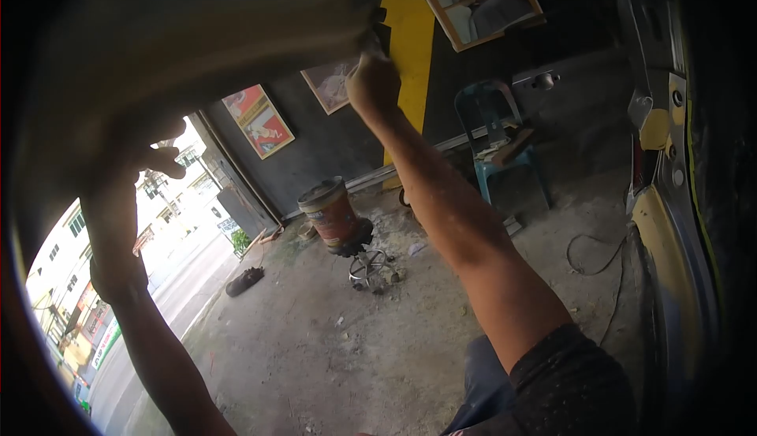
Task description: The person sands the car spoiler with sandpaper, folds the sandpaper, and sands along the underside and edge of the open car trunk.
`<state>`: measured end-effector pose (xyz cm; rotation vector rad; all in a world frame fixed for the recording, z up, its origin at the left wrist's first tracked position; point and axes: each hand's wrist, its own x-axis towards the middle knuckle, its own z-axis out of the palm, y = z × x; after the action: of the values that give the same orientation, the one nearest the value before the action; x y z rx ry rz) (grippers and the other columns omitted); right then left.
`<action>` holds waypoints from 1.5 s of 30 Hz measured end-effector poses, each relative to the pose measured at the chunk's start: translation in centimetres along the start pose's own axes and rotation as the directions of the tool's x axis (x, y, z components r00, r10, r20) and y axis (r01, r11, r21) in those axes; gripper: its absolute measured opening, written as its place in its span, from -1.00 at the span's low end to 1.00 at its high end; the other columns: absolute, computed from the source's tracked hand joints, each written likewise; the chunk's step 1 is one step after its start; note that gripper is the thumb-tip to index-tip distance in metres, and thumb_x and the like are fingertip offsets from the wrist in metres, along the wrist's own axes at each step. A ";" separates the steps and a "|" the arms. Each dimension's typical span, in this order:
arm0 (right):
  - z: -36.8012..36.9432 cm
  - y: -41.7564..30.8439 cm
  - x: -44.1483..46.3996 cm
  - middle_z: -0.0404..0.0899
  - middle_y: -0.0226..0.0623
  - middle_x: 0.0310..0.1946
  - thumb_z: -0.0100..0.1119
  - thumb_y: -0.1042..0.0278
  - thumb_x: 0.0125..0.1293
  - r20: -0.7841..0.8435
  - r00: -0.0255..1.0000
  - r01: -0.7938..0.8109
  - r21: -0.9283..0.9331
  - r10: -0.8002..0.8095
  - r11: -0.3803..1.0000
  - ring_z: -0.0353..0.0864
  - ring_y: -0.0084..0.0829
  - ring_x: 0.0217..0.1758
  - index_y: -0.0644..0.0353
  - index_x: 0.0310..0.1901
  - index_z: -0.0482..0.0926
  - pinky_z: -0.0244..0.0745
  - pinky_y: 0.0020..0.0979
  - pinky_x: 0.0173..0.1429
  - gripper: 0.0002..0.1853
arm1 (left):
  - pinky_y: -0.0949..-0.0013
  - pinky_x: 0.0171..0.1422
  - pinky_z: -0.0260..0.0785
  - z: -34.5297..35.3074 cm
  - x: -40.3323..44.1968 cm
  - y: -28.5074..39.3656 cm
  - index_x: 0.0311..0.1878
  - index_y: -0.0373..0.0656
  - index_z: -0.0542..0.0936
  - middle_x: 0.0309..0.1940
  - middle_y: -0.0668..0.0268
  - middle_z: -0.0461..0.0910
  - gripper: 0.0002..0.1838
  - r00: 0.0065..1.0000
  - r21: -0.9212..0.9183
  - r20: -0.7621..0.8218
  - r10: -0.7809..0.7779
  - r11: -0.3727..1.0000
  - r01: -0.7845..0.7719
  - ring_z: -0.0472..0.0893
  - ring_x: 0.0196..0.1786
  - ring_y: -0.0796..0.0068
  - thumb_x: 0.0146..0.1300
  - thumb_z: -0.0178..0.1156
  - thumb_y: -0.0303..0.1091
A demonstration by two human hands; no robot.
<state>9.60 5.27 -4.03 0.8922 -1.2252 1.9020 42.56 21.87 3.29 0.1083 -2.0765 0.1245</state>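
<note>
A large, dark, curved panel [236, 18] fills the upper left, overhead. Raised against its underside at the left is my left hand [150, 156], in shadow, with its fingers spread apart; where its palm meets the panel is too dark to make out. My right hand [373, 83] is closed at the panel's right end, its fingers wrapped round the edge. A small greyish piece shows just above that fist, too blurred to name. Both arms reach up from the bottom of the view.
A bucket [330, 214] stands on a wheeled stool base [371, 269]. Behind, a green plastic chair [485, 169] holds several items. A vehicle door frame [658, 199] rises at the right. Framed pictures [259, 121] hang on the dark wall; a cable [619, 278] lies on the floor.
</note>
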 end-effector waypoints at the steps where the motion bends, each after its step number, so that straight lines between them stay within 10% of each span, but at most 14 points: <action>1: 0.0 0.2 0.1 0.70 0.11 -0.18 0.20 0.60 0.16 0.042 0.994 -0.106 0.026 0.105 0.994 0.75 0.05 -0.17 0.31 0.32 0.41 0.69 -0.10 -0.03 -0.39 | 0.30 -0.16 0.56 -0.1 -0.1 0.0 -0.07 -0.34 0.66 -0.28 0.13 0.73 -0.69 1.000 0.060 0.018 0.009 0.998 -0.010 0.70 -0.44 0.43 0.45 0.00 -0.32; 6: 0.4 -1.6 -2.6 0.69 0.11 -0.16 0.14 0.62 0.19 -0.205 0.979 0.031 0.087 -0.012 0.996 0.73 0.06 -0.09 0.26 0.29 0.45 0.66 -0.10 0.04 -0.43 | 0.18 0.00 0.59 -1.5 0.4 -1.1 0.09 -0.31 0.61 -0.09 0.05 0.72 -0.58 0.987 0.217 0.155 0.053 0.972 -0.087 0.72 -0.33 0.34 0.56 -0.09 -0.16; 10: 0.7 -1.9 -1.9 0.69 0.10 -0.11 0.07 0.69 0.19 -0.048 0.980 -0.185 0.134 0.193 0.974 0.72 0.06 -0.05 0.22 0.31 0.45 0.62 -0.04 0.05 -0.41 | 0.22 -0.04 0.59 -2.3 0.5 -1.0 0.09 -0.32 0.61 -0.10 0.05 0.72 -0.56 0.990 0.160 0.142 -0.009 0.987 -0.014 0.73 -0.31 0.33 0.57 -0.09 -0.14; 13: 1.3 -1.6 -2.9 0.70 0.08 -0.11 0.05 0.67 0.21 -0.305 0.952 0.072 0.186 -0.012 0.980 0.73 0.04 -0.06 0.21 0.24 0.52 0.62 -0.06 0.04 -0.48 | 0.24 -0.06 0.59 -1.8 0.5 -0.6 0.08 -0.33 0.62 -0.11 0.05 0.72 -0.55 0.993 0.140 0.119 -0.012 0.990 -0.005 0.74 -0.30 0.32 0.57 -0.09 -0.13; 16: 0.3 -0.1 -1.0 0.64 0.10 0.07 0.04 0.71 0.22 0.077 0.977 -0.206 0.100 0.199 0.973 0.69 0.03 0.06 0.21 0.27 0.51 0.60 -0.10 0.14 -0.46 | 0.24 -0.06 0.58 -0.9 0.0 -0.7 0.08 -0.33 0.62 -0.11 0.05 0.72 -0.55 0.996 0.105 0.088 0.013 0.994 -0.022 0.73 -0.31 0.32 0.57 -0.09 -0.12; 18: 0.2 -0.1 -1.3 0.60 0.11 0.14 0.03 0.68 0.25 0.101 0.971 -0.230 0.147 0.217 0.962 0.64 0.02 0.16 0.22 0.23 0.54 0.59 -0.10 0.18 -0.51 | 0.23 -0.04 0.58 -0.7 0.0 -0.5 0.08 -0.32 0.62 -0.11 0.05 0.72 -0.55 0.996 0.072 0.078 0.038 0.996 -0.043 0.73 -0.32 0.33 0.57 -0.09 -0.12; 20: 1.1 -0.1 -2.5 0.60 0.12 0.13 0.01 0.61 0.30 -0.238 0.971 0.043 0.184 0.002 0.982 0.60 0.04 0.21 0.24 0.16 0.57 0.57 -0.09 0.21 -0.60 | 0.20 -0.02 0.56 -1.0 0.3 -0.2 0.08 -0.30 0.63 -0.11 0.07 0.73 -0.55 0.996 0.160 0.087 -0.033 0.987 0.019 0.73 -0.31 0.33 0.57 -0.10 -0.11; 24: -0.4 1.5 -0.1 0.56 0.07 0.20 0.01 0.68 0.28 -0.007 0.996 -0.082 0.162 0.084 0.983 0.50 0.05 0.34 0.15 0.21 0.57 0.41 -0.13 0.43 -0.53 | 0.19 -0.02 0.54 -1.3 0.7 -0.9 0.07 -0.28 0.64 -0.11 0.09 0.73 -0.54 0.990 0.190 0.143 -0.007 0.982 -0.021 0.74 -0.31 0.33 0.57 -0.11 -0.10; 28: 1.3 1.8 -2.9 0.60 0.00 0.17 0.05 0.59 0.31 -0.282 0.952 0.142 0.073 -0.116 0.987 0.52 0.12 0.29 0.10 0.19 0.58 0.54 -0.11 0.31 -0.57 | 0.18 -0.04 0.53 -1.0 0.9 -0.2 0.04 -0.28 0.64 -0.15 0.11 0.74 -0.50 0.993 0.211 0.097 -0.064 0.977 0.042 0.74 -0.30 0.34 0.58 -0.13 -0.05; 32: 0.5 2.5 -0.4 0.57 -0.02 0.21 0.06 0.66 0.24 0.003 1.000 -0.018 -0.010 0.018 1.000 0.47 0.15 0.33 0.19 0.20 0.55 0.59 -0.06 0.24 -0.53 | 0.19 -0.01 0.52 -1.5 0.6 -0.8 0.02 -0.27 0.64 -0.19 0.13 0.75 -0.45 0.992 0.224 0.079 -0.099 0.971 0.079 0.74 -0.27 0.36 0.60 -0.19 0.01; 36: -0.1 0.9 -2.8 0.60 -0.04 0.18 0.12 0.65 0.19 -0.054 0.996 0.072 0.014 -0.071 0.997 0.55 0.20 0.23 0.25 0.21 0.53 0.63 -0.06 0.16 -0.50 | 0.20 0.01 0.52 -1.7 0.9 -0.6 0.03 -0.27 0.63 -0.18 0.14 0.75 -0.44 0.981 0.181 0.189 0.034 0.981 -0.069 0.74 -0.28 0.36 0.60 -0.22 0.01; 41: -0.2 -0.3 -0.9 0.67 0.09 -0.18 0.17 0.60 0.14 -0.014 0.999 -0.043 -0.019 0.043 0.999 0.72 0.06 -0.13 0.33 -0.25 0.60 0.67 -0.06 -0.09 -0.87 | 0.20 0.04 0.52 -1.0 0.4 -0.5 0.04 -0.25 0.63 -0.15 0.14 0.75 -0.47 0.991 0.124 0.136 0.005 0.992 -0.022 0.74 -0.27 0.37 0.61 -0.22 -0.02; 45: -2.1 -2.8 -3.2 0.67 0.09 -0.22 0.14 0.58 0.21 0.062 0.998 -0.018 -0.024 0.019 1.000 0.74 0.08 -0.18 0.26 -0.02 0.55 0.68 -0.06 -0.11 -0.71 | 0.19 0.05 0.52 -1.3 0.4 -0.8 0.04 -0.24 0.63 -0.15 0.14 0.75 -0.49 0.988 0.200 0.154 0.011 0.979 -0.042 0.75 -0.28 0.38 0.60 -0.18 -0.03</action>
<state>13.21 7.49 -6.09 0.9375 -1.2942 1.8831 43.63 21.22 4.33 0.2201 -2.2135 0.3542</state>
